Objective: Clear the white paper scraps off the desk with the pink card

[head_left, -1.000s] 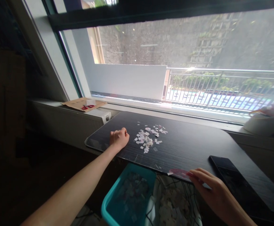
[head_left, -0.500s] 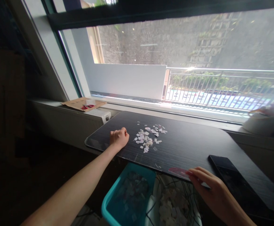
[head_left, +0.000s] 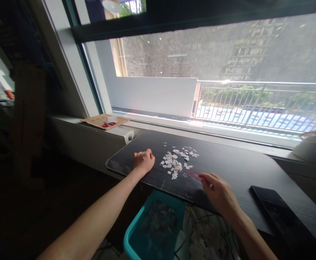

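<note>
My left hand (head_left: 144,161) rests as a fist on the dark tabletop near its front left edge. No object shows in it, though the palm side is hidden. Between my hands lies a loose pile of small white paper pieces (head_left: 174,162), some faintly pinkish. My right hand (head_left: 220,191) pinches a thin, see-through reddish flat piece (head_left: 192,174) between thumb and fingers. Its far end reaches the near right side of the pile, low over the table; whether it touches the surface I cannot tell.
The dark table (head_left: 234,162) stands by a window. A black phone-like slab (head_left: 280,213) lies on its right side. Below the front edge are a teal bin (head_left: 128,240) with scraps, another container and cables. Red-handled scissors (head_left: 109,124) lie on brown paper at the left.
My right hand has moved forward and left, from the table's front edge to beside the pile, carrying the reddish piece. The left fist stays in place; the whole view has shifted slightly.
</note>
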A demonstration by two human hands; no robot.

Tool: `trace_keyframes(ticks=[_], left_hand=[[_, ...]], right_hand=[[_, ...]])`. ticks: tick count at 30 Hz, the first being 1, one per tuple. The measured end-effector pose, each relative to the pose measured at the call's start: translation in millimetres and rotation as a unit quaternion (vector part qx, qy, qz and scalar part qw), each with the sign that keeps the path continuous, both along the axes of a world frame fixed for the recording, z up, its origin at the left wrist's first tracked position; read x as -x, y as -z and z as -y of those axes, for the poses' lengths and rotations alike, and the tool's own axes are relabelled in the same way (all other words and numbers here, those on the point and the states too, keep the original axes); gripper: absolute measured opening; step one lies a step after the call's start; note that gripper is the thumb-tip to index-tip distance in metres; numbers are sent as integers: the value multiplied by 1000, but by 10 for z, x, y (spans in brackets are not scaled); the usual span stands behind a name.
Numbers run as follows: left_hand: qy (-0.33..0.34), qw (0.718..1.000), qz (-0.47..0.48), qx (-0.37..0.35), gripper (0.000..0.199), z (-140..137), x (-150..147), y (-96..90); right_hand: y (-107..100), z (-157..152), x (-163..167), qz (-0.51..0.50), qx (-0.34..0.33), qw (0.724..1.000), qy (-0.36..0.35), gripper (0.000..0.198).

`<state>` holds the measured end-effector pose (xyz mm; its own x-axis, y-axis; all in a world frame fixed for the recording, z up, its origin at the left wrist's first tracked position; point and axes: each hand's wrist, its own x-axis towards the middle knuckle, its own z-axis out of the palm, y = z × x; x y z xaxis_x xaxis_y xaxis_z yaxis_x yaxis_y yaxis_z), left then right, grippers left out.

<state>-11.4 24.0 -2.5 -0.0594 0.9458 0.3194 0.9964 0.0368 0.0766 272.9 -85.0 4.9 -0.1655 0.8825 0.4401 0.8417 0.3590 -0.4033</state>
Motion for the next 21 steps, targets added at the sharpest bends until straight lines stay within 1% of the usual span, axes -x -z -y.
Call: trace_keyframes(ticks=[5, 10, 13, 17, 21], left_hand=[[2, 1000, 8, 2, 25, 10, -7, -8], [-2, 1000, 13, -1, 25, 27, -17, -10], [-4, 1000, 14, -3, 25, 19, -14, 12], [1, 1000, 18, -1, 26, 1, -2, 33], [4, 1000, 25, -1, 26, 12, -2, 13]], right_hand=[[-47, 153, 133, -8, 33, 995, -90, 29], [-20, 228, 171, -32, 37, 994, -95, 26], [20, 282, 207, -47, 52, 991, -117, 26], [23, 389, 247, -59, 63, 986, -145, 25], [6, 433, 241, -63, 53, 987, -139, 23]])
